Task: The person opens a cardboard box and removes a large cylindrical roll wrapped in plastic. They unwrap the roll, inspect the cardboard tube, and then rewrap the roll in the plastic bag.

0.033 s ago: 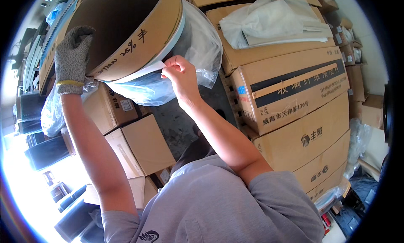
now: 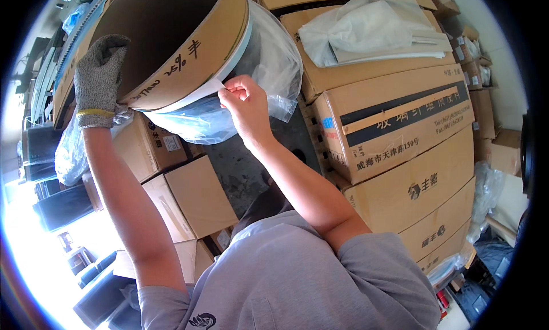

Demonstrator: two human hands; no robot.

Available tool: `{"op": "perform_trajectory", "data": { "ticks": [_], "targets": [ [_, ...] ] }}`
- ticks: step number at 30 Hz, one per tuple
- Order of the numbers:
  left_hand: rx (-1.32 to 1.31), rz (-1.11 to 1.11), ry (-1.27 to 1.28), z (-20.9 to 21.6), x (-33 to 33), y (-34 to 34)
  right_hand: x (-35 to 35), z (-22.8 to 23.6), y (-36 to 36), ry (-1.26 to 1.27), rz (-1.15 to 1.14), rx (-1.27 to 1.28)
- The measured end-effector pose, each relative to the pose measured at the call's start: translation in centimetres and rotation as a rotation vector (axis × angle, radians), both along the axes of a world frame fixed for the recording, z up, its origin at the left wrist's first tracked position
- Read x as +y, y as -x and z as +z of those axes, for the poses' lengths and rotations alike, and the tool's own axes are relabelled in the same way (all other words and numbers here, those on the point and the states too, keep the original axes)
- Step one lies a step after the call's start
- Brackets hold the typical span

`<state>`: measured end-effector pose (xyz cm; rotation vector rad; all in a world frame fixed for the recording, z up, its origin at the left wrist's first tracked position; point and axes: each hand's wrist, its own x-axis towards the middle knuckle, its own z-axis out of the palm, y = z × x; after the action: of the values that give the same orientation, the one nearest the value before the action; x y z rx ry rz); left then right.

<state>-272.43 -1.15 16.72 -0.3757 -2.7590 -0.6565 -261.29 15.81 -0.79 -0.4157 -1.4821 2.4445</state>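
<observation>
No clear shift. Bare right hand [image 2: 247,104]: fingers pinching thin white strip [image 2: 207,92]. Grey-gloved left hand [image 2: 99,76]: hold unclear. Brown cardboard cylinder [image 2: 213,47], 11 o'clock: black handwriting [image 2: 173,66].

Your L hand [image 2: 102,78], in a grey knit glove w/ a yellow-banded cuff, is at the edge of a big tan cardboard cylinder [image 2: 220,30], fingers curled; can't tell how firmly it grips. Your R hand [image 2: 247,107] is bare, thumb & fingertips pinching the end of a white strip [image 2: 205,93] along the cylinder's edge. Clear plastic film [image 2: 277,61] hangs just beside it. To your R: stacked cardboard boxes [image 2: 377,201], one w/ a black band [image 2: 366,136] & thin tan strip [image 2: 400,109] across it; whitish plastic bag [image 2: 366,24] on top. Btwn your forearms: more ctns [image 2: 203,196] & grey floor [image 2: 234,164].
</observation>
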Motion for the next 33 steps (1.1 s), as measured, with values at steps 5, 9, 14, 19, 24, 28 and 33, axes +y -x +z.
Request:
{"op": "perform_trajectory", "data": {
  "ticks": [5, 9, 14, 19, 24, 28, 33],
  "targets": [
    [0.051, -0.032, -0.017, -0.4, -0.4, 0.4, 0.7, 0.3, -0.4, -0.435, -0.165, 0.215],
    [0.108, -0.063, 0.022, -0.5, -0.7, 0.5, 1.7, -0.4, -0.4, -0.738, -0.219, 0.419],
    [0.067, -0.01, 0.028, -0.3, -0.1, 0.1, 2.0, -0.7, -0.1, -0.802, -0.189, 0.47],
    [-0.002, 0.036, -0.013, 0.1, 0.3, -0.4, 2.4, -1.1, 0.5, -0.981, -0.23, 0.564],
    [0.062, 0.014, 0.038, -0.3, -0.2, -0.2, 2.8, -1.0, 0.4, -1.207, -0.304, 0.618],
    [0.011, 0.079, 0.108, 0.2, 0.4, -0.4, 2.6, -1.1, 0.6, -1.167, -0.267, 0.64],
    [0.108, 0.029, 0.127, -0.5, -0.7, 0.4, 2.1, -0.1, 0.7, -1.138, -0.207, 0.542]
  ]
}}
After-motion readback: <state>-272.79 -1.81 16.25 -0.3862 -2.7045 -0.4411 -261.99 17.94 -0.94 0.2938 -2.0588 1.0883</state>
